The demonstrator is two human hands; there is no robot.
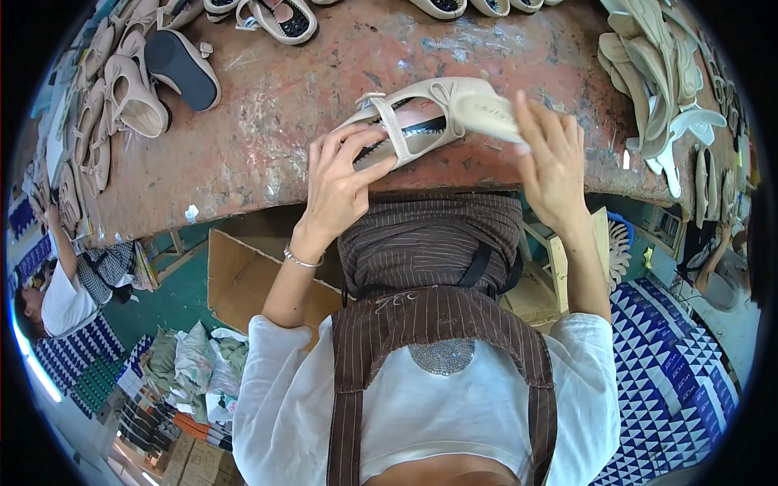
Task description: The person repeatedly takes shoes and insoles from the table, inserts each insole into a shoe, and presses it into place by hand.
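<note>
A beige strap shoe with a small bow (421, 146) lies tilted over the front edge of the worn table (267, 121). My left hand (336, 174) is closed around its heel end, fingers at the strap. Through the shoe's opening a dark inside with a pinkish patch shows. In my right hand (553, 154) a pale cream insole (486, 116) is pinched at one end. The insole's other end lies against the shoe near the bow; whether it touches I cannot tell.
Beige shoes (134, 101) crowd the table's left side, one showing its dark sole (182, 71). More shoes (279, 20) line the far side. Pale insoles (648, 73) are heaped at the right. Below stand a cardboard box (251, 267) and blue-and-white boxes (664, 373). Other people sit at both sides.
</note>
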